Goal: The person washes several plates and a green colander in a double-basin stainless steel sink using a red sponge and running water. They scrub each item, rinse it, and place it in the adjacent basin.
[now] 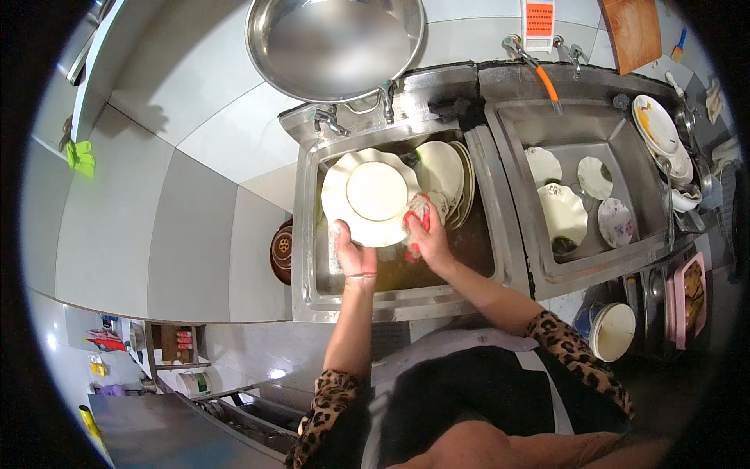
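A cream plate with a wavy rim [377, 190], its underside ring facing up, is held over the left steel sink basin [511, 234]. My left hand [353, 253] grips its near edge, thumb on top. In my right hand [432, 234] is a bunched red and grey-white cloth [417, 214], pressed to the plate's right edge. Behind that hand, several oval plates [439, 170] lean on edge in the basin, with a small patterned dish [436, 205] in front of them. Cloudy brownish water covers the basin's floor.
The right basin [577, 265] holds several dishes [563, 216]. Stacked plates [656, 126] stand on its right rim. An orange hose [546, 82] hangs from a tap there. Two taps [388, 102] and a large steel bowl [256, 53] are behind the left basin. A white bucket [612, 332] stands below, right.
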A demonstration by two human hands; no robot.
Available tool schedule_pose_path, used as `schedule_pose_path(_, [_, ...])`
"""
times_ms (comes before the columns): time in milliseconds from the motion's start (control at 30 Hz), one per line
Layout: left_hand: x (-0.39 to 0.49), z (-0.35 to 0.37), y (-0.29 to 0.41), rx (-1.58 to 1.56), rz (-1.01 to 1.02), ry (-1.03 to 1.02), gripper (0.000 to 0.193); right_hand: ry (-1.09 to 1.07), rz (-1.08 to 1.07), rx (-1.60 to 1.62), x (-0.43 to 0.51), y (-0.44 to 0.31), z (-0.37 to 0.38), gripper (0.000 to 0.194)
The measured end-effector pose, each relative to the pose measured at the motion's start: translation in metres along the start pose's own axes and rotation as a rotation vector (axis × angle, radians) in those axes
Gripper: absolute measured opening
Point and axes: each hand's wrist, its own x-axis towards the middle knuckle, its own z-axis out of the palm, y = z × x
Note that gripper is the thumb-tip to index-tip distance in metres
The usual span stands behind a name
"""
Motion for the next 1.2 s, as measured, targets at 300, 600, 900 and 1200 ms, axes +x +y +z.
schedule_pose_path(300, [-0.012, 0.007, -0.034, -0.048, -0.083, -0.02, 0.055, 0.09, 0.207, 0.271, -0.011, -0.044, 0.014, 0.069])
schedule_pose_path(600, [-0.001, -0.027, -0.026, -0.246, -0.299, -0.006, 0.058, -0.321, -0.041, -0.119, 0.006, -0.055, -0.019, 0.072])
schedule_pose_path(900, [0.007, -0.034, 0.01, -0.123, -0.201, -0.053, 0.056, -0.883, 0.021, -0.572, -0.029, -0.032, -0.096, 0.054])
schedule_pose_path(1200, [-0.002, -0.034, 0.009, 0.042, -0.194, -0.212, 0.052, -0.505, 0.439, -0.272, 0.039, -0.104, -0.051, 0.048])
